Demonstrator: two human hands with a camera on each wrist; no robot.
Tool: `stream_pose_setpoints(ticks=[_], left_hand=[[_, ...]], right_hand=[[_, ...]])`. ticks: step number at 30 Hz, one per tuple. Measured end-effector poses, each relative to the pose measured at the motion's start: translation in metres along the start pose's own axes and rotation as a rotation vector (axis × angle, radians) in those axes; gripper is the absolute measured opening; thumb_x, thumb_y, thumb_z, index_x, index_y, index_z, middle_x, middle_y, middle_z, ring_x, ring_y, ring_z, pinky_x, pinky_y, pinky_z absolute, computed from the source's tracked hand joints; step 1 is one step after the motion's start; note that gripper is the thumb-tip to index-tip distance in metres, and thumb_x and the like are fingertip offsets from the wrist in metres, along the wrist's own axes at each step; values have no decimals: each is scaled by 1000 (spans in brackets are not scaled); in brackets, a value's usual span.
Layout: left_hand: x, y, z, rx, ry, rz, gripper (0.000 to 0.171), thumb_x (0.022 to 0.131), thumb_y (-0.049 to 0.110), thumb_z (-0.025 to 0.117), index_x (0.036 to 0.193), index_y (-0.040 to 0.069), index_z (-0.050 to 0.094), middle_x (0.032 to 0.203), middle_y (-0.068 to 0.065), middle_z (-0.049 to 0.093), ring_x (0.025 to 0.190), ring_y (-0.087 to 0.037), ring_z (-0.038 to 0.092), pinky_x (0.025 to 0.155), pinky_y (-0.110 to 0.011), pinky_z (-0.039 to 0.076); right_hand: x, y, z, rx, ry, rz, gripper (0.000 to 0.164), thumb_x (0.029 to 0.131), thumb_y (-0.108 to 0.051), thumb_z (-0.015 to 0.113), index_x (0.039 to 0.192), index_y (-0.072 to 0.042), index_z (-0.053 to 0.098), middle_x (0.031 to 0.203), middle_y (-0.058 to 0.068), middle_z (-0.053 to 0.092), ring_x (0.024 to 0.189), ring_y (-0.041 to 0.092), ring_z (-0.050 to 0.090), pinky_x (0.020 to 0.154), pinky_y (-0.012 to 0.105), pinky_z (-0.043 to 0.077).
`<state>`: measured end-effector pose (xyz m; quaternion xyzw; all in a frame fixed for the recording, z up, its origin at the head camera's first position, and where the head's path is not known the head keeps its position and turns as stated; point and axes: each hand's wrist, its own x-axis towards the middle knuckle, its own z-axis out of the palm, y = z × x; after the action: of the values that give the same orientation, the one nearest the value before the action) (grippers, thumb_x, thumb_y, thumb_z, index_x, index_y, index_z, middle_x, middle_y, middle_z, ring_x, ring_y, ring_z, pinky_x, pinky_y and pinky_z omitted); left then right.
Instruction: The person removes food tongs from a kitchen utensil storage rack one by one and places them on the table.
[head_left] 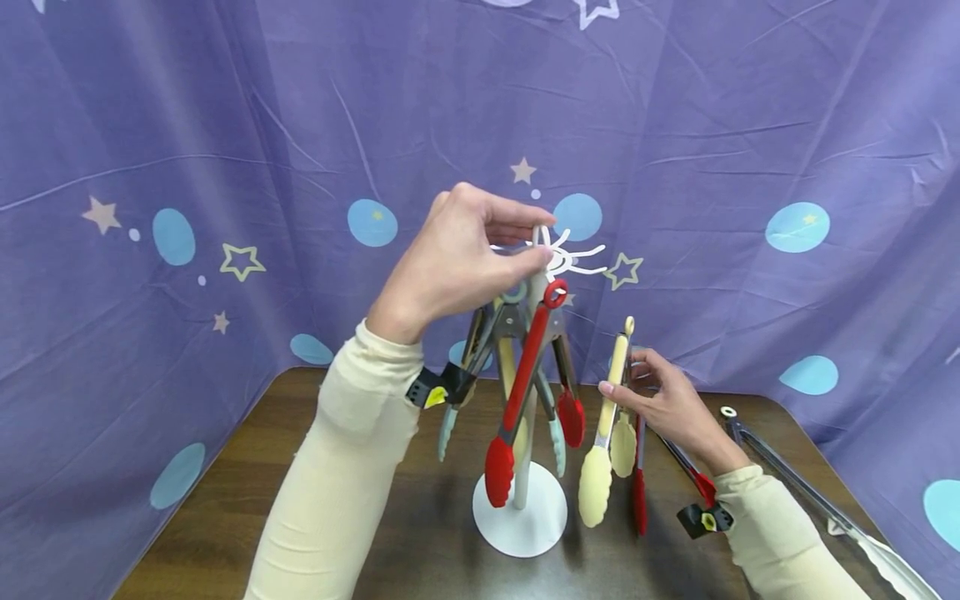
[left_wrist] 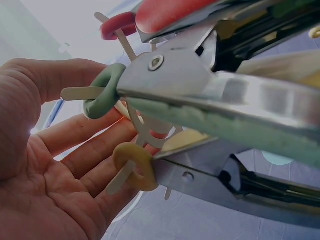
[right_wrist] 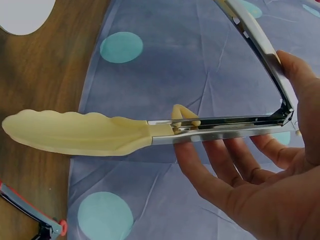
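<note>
A white stand with a round base and a ring of hooks at its top stands on the wooden table. My left hand pinches its top between thumb and fingers. From its hooks hang red tongs, light green tongs and yellow-ringed tongs, their rings round the hooks in the left wrist view. To the right of the stand, my right hand holds cream-yellow tongs by the handles, ring up and scalloped heads down. In the right wrist view those tongs are spread apart.
Red-tipped tongs lie on the table beyond the held pair, with another red-tipped pair by my right wrist. Long metal tongs lie along the right edge. A purple patterned cloth hangs behind.
</note>
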<state>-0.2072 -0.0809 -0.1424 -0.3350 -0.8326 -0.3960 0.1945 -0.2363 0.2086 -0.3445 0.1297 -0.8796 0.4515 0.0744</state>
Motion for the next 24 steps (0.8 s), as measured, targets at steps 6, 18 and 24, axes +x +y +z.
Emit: stream_pose_setpoints(ticks=[6, 18, 24], left_hand=[[0, 1, 0, 4, 2, 7, 31, 87, 16, 75, 117, 8, 77, 110, -4, 76, 96, -11, 73, 87, -26, 55], [-1, 0, 0, 11, 6, 4, 31, 88, 16, 74, 117, 8, 77, 110, -3, 76, 97, -11, 73, 87, -26, 55], [0, 0, 0, 11, 7, 7, 31, 87, 16, 74, 117, 9, 77, 110, -3, 76, 97, -11, 73, 87, -27, 55]], right_hand=[[0, 7, 5, -38, -45, 15, 52, 93, -37, 75, 128, -3, 56, 109, 16, 67, 86, 20, 69, 72, 35, 54], [-2, 13, 18, -55, -97, 56, 54, 93, -41, 74, 124, -1, 56, 103, 12, 68, 94, 24, 65, 75, 37, 55], [-3, 17, 22, -52, -108, 66, 46, 92, -41, 75, 116, -5, 59, 96, 8, 66, 87, 21, 62, 70, 34, 53]])
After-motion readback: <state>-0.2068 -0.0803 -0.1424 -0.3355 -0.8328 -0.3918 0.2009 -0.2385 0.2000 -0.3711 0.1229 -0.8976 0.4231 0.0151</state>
